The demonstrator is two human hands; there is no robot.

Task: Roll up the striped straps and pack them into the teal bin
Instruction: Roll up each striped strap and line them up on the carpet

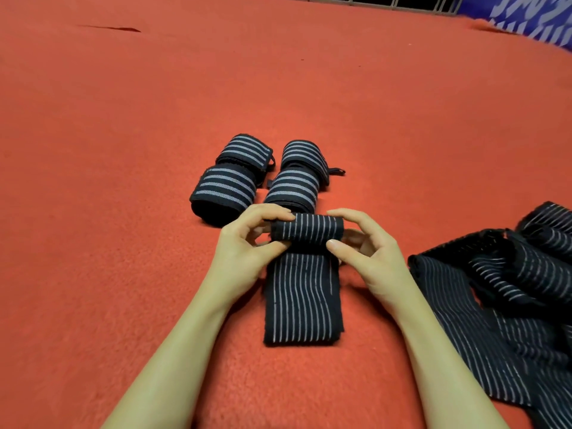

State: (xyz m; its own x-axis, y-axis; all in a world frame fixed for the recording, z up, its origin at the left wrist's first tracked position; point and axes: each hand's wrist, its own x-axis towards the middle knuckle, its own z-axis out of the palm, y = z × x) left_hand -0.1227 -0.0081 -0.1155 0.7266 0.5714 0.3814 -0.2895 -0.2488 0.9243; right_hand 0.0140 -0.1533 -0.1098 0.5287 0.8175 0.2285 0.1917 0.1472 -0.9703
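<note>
- Four finished rolls [263, 178] sit at 12 o'clock; I see no teal bin.
- My left hand [247, 246] and right hand [365, 252] pinch the strap [305, 280] roll's ends.
- Risk: loose core telescopes if my pinch is uneven.

striped straps [303, 292]: matt woven elastic cloth, ribbed | rolled straps [224, 187]: same cloth | floor [123, 150]: matt red felt-like carpet, slightly fuzzy

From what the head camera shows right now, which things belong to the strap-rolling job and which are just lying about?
Part of the job:
- strap being rolled, pinched by left hand and right hand
- four finished rolls
- heap of unrolled straps
- teal bin: not in view

Lying about:
- red carpet
- blue patterned banner
</note>
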